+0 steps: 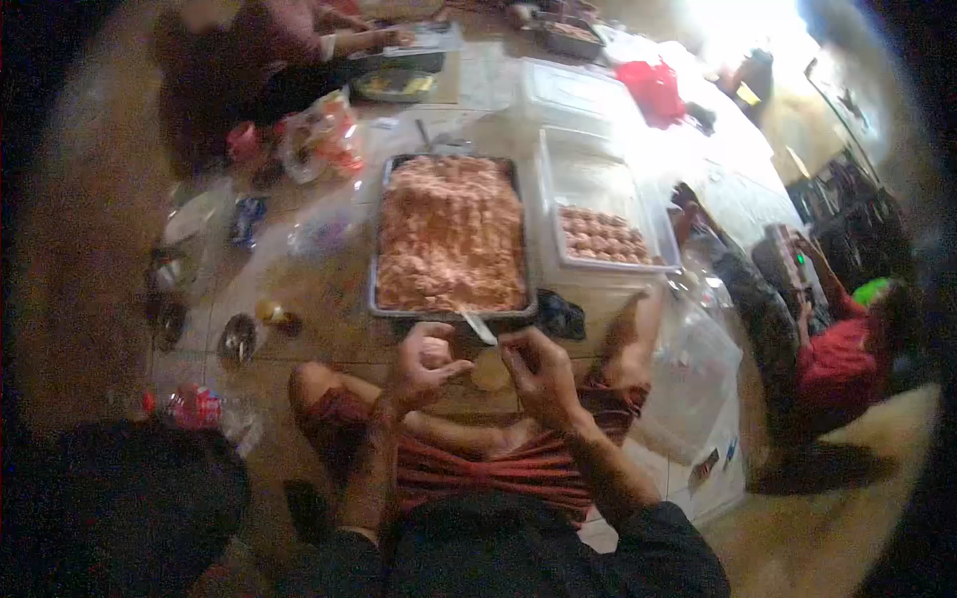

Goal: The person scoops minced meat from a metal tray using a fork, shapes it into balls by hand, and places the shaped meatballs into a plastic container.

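Observation:
A dark rectangular tray full of pink minced meat lies on the floor before my crossed legs. My left hand is curled around a small pink lump of meat, just below the tray's near edge. Beside it on the right, my right hand is closed in a pinch; whatever its fingers hold is too small to make out. A pale utensil lies over the tray's near rim, its end close to the right fingertips. Rows of meatballs sit in a clear plastic container right of the tray.
A black bundle lies beside the tray's near right corner. Bottles and plastic bags are on the left, a red bag at the back. One person sits at the right, another at the back left.

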The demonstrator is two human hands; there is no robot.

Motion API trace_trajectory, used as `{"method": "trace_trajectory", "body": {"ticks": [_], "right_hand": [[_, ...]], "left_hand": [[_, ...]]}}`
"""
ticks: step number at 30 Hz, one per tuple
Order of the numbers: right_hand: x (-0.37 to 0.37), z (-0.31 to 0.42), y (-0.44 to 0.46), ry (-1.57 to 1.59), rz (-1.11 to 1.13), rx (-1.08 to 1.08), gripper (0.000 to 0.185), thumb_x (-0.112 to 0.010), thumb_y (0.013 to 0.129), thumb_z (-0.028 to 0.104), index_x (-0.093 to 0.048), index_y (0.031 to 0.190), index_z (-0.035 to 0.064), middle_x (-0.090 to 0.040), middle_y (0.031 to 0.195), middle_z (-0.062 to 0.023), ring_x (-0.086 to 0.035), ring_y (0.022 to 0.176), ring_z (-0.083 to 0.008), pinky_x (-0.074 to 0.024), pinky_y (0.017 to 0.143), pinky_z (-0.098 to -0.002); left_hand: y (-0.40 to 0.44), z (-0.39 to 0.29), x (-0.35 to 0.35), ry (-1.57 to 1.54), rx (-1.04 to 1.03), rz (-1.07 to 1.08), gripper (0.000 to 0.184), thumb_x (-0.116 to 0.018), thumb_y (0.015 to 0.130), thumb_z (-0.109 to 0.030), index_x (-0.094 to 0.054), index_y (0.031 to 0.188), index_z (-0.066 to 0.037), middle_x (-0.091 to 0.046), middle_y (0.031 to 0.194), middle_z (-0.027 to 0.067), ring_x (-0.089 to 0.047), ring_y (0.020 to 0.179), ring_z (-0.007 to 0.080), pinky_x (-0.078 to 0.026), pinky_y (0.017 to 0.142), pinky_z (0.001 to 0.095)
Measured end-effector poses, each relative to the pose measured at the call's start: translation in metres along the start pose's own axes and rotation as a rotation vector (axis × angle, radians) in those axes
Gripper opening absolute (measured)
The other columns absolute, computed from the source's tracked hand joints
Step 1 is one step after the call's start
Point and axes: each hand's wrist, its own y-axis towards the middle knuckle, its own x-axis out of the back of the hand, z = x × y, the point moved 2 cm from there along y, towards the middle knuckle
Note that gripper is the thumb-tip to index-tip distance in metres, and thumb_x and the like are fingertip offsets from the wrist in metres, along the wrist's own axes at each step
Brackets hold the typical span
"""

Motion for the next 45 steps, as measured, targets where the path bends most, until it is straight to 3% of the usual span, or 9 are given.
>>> {"method": "trace_trajectory", "body": {"ticks": [5, 9, 17, 26, 29, 35, 41, 44, 45], "right_hand": [[0.019, 0.031, 0.067, -0.515, -0.035, 0.278, 0.036, -0.065, 0.088, 0.006, -0.060, 0.124, 0.0029, -0.057, 0.120, -0.0236, -0.057, 0.110, -0.0409, -0.0479, 0.095, -0.0454], [-0.001, 0.020, 0.062, -0.438, 0.215, 0.120, 0.047, -0.067, 0.088, 0.021, -0.051, 0.126, -0.0017, -0.055, 0.114, -0.0286, -0.055, 0.108, -0.0472, -0.0454, 0.094, -0.0503], [0.087, -0.011, 0.096, -0.510, 0.145, 0.118, 0.028, -0.067, 0.089, 0.014, -0.059, 0.114, 0.0027, -0.066, 0.092, -0.0156, -0.064, 0.086, -0.0250, -0.0527, 0.074, -0.0362], [0.273, -0.077, 0.210, -0.362, 0.033, -0.213, 0.037, -0.067, 0.093, 0.025, -0.059, 0.120, 0.0005, -0.069, 0.104, -0.0143, -0.066, 0.083, -0.0183, -0.0567, 0.066, -0.0309], [0.296, -0.116, 0.244, -0.872, -0.076, -0.131, 0.034, -0.061, 0.092, 0.024, -0.062, 0.117, 0.0011, -0.070, 0.101, -0.0137, -0.065, 0.079, -0.0169, -0.0546, 0.067, -0.0287], [0.315, -0.200, 0.284, -0.876, 0.395, -0.091, 0.027, -0.064, 0.087, 0.022, -0.068, 0.103, 0.0008, -0.070, 0.086, -0.0145, -0.066, 0.079, -0.0208, -0.0523, 0.069, -0.0335], [0.308, -0.183, 0.271, -0.883, 0.422, -0.029, 0.034, -0.081, 0.073, 0.015, -0.067, 0.101, 0.0031, -0.070, 0.097, -0.0132, -0.067, 0.087, -0.0245, -0.0542, 0.075, -0.0365], [0.314, -0.190, 0.272, -0.879, 0.434, 0.071, 0.040, -0.085, 0.072, 0.017, -0.066, 0.105, 0.0054, -0.069, 0.107, -0.0134, -0.067, 0.097, -0.0269, -0.0540, 0.085, -0.0374], [0.308, -0.176, 0.267, -0.882, 0.432, 0.079, 0.040, -0.085, 0.072, 0.017, -0.066, 0.105, 0.0054, -0.069, 0.107, -0.0134, -0.067, 0.097, -0.0269, -0.0540, 0.085, -0.0374]], "left_hand": [[-0.001, -0.021, -0.013, -0.322, 0.293, -0.078, 0.059, -0.070, 0.091, -0.051, -0.059, 0.115, 0.003, -0.059, 0.086, -0.0001, -0.051, 0.070, 0.0083, -0.045, 0.064, 0.0223], [0.014, -0.027, -0.024, -0.846, 0.020, 0.109, 0.065, -0.063, 0.094, -0.054, -0.057, 0.124, 0.003, -0.061, 0.095, 0.0033, -0.056, 0.077, 0.0103, -0.047, 0.069, 0.0243], [0.016, -0.057, -0.019, -0.795, 0.068, -0.047, 0.060, -0.063, 0.098, -0.036, -0.042, 0.141, -0.001, -0.063, 0.127, 0.0138, -0.061, 0.117, 0.0253, -0.050, 0.096, 0.0349], [-0.045, 0.088, 0.008, -0.800, 0.811, 0.341, 0.027, -0.062, 0.099, -0.029, -0.065, 0.106, -0.003, -0.070, 0.097, 0.0072, -0.065, 0.067, 0.0112, -0.044, 0.044, 0.0262], [-0.044, 0.081, 0.014, -0.387, 0.954, 0.032, 0.029, -0.061, 0.100, -0.029, -0.070, 0.110, -0.003, -0.070, 0.088, 0.0046, -0.055, 0.047, 0.0103, -0.041, 0.040, 0.0281], [-0.043, 0.095, 0.021, -0.011, 0.609, 0.283, 0.051, -0.056, 0.093, -0.005, -0.052, 0.143, -0.003, -0.073, 0.104, 0.0100, -0.059, 0.052, 0.0139, -0.048, 0.047, 0.0295], [-0.065, 0.160, 0.022, 0.494, -0.314, 0.234, 0.091, -0.063, 0.060, -0.004, -0.043, 0.149, -0.005, -0.070, 0.115, 0.0102, -0.066, 0.070, 0.0169, -0.053, 0.067, 0.0285], [-0.061, 0.143, 0.027, 0.226, 0.145, 0.306, 0.088, -0.061, 0.062, -0.006, -0.045, 0.148, -0.005, -0.071, 0.110, 0.0080, -0.064, 0.065, 0.0183, -0.051, 0.062, 0.0292], [-0.054, 0.139, 0.026, -0.179, 0.637, 0.227, 0.088, -0.060, 0.063, -0.006, -0.043, 0.149, -0.005, -0.070, 0.106, 0.0072, -0.062, 0.062, 0.0180, -0.050, 0.059, 0.0297]]}}
